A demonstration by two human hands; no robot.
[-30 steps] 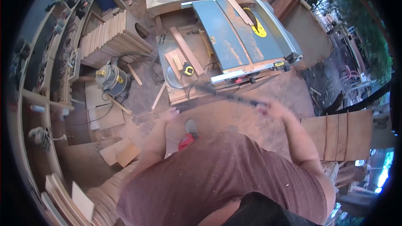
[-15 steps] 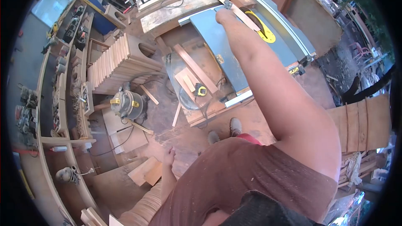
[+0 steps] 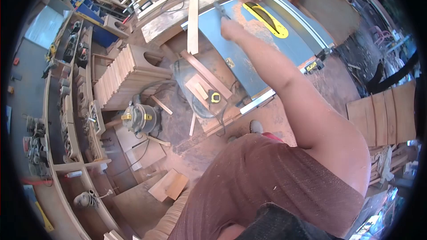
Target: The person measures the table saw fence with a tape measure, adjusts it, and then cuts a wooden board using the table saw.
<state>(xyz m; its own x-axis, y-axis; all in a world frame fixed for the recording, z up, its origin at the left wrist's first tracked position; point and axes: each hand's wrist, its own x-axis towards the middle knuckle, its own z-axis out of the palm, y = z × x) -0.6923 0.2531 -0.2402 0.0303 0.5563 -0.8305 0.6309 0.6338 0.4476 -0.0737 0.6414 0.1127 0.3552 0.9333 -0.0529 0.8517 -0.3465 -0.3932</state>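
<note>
right hand [image 3: 229,29] stretched far out over the table saw [image 3: 212,35], arm fully extended. grip looks closed round a slim dark tool [image 3: 219,9] that sticks out past the knuckles toward the far edge. it's blurred, so can't tell what the tool is. hand sits low over the blue top, just beside the sawdust patch [image 3: 249,18] and the yellow throat plate [image 3: 269,21], probably placed there to work that dusty spot. left hand not in view, hidden behind the torso.

outward: a long wood strip [image 3: 192,13] lies from the counter [image 3: 169,20] down past the saw's left edge, near the hand and in the path of a leftward sweep. offcuts and a tape measure [image 3: 215,98] sit on a lower stand by the saw. shop vacuum [image 3: 138,118] on the floor, stacked slats [image 3: 120,71] behind it, cluttered shelves [image 3: 66,89] along the left wall.
</note>
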